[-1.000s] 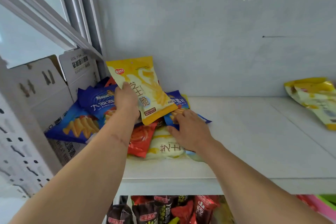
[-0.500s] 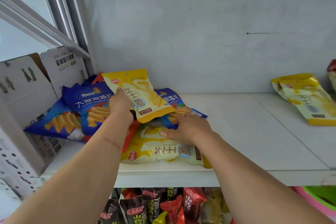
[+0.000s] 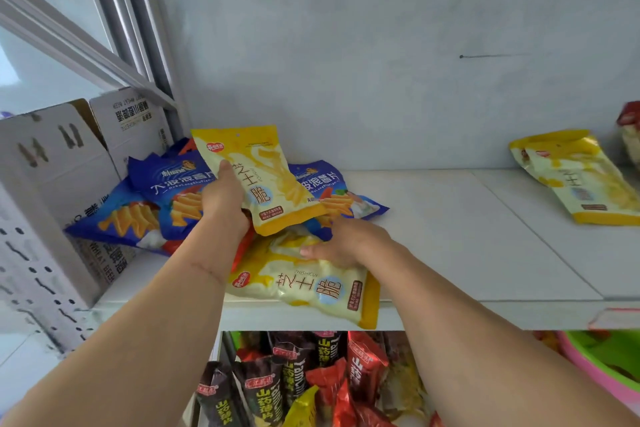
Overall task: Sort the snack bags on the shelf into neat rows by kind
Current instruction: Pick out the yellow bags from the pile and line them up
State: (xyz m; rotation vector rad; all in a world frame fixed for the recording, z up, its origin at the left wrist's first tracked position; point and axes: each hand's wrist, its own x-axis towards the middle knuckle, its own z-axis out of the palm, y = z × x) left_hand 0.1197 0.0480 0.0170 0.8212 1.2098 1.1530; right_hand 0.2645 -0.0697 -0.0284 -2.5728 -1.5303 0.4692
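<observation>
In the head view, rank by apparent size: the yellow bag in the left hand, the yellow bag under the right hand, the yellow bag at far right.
Same kind, so nearness decides.
1. Bag under right hand
2. Left-hand bag; far-right bag, partly cropped: alike

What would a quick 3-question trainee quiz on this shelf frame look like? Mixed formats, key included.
1. True or false: the left hand holds a yellow snack bag lifted above the pile.
2. Multiple choice: the right hand rests on A) a blue chip bag, B) the yellow bag lying at the shelf's front edge, C) the cardboard box.
3. Fill in: the blue wavy-chip bags lie at the ___ end of the shelf, beside the cardboard box.

Key: 1 true; 2 B; 3 left.
</observation>
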